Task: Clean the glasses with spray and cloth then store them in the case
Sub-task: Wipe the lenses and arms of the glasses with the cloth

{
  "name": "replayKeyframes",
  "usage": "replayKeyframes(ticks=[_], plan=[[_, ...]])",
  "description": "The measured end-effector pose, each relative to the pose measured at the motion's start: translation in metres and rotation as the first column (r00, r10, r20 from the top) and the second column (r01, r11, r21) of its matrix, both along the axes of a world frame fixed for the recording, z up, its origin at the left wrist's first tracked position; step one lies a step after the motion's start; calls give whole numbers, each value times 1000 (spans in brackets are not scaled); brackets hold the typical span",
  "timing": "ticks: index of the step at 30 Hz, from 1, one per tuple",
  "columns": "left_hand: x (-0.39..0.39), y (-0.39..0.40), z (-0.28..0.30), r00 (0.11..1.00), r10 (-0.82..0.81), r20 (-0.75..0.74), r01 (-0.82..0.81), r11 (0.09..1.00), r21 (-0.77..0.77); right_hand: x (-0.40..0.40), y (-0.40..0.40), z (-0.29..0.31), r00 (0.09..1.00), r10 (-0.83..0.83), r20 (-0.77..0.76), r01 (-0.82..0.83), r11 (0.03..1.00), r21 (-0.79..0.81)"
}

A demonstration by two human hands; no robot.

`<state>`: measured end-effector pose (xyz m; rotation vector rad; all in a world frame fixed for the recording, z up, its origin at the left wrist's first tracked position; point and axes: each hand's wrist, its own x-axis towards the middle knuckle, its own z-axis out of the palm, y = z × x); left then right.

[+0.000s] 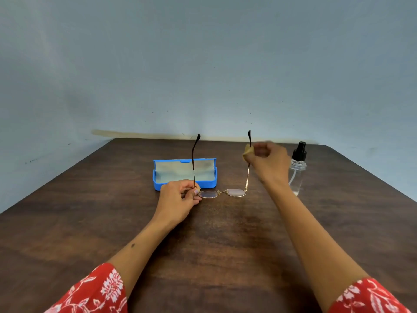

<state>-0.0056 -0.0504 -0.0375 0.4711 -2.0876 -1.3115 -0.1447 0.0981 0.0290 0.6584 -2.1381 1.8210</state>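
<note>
Gold-rimmed glasses (234,192) are held over the middle of the table, lenses toward me and both arms pointing away and upward. My left hand (180,197) pinches the frame at the left hinge beside the left lens. My right hand (267,158) grips a small tan cloth (247,152) wrapped around the right arm of the glasses, near its dark tip. The blue case (209,182) lies open just behind my left hand, its grey lining showing. A clear spray bottle (297,170) with a black pump top stands upright to the right of my right hand.
The dark brown wooden table (214,240) ends at a pale blue-grey wall (203,75) close behind the case. My forearms with red floral sleeves reach in from the bottom corners.
</note>
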Motion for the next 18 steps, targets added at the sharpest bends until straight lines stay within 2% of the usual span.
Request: replayKeyframes(ticks=[4, 6, 11, 13, 15, 18], plan=[[0, -1, 0, 1000, 5, -17, -5, 1000, 30, -3, 1, -31, 966, 11, 259, -57, 984, 168], [0, -1, 0, 1000, 7, -21, -6, 999, 35, -3, 1, -36, 947, 21, 321, -89, 976, 200], [-2, -1, -1, 1000, 10, -11, -10, 1000, 23, -5, 0, -14, 992, 6, 128, -15, 998, 66], [-2, -1, -1, 1000, 11, -6, -10, 1000, 14, -6, 0, -9, 994, 4, 113, -6, 1000, 19], [-2, -1, -1, 1000, 12, -6, -12, 1000, 15, -6, 0, -13, 986, -3, 169, -10, 997, 73], [-1, 0, 0, 1000, 10, -6, -10, 1000, 15, -1, 1, -27, 967, -29, 253, -34, 970, 241]])
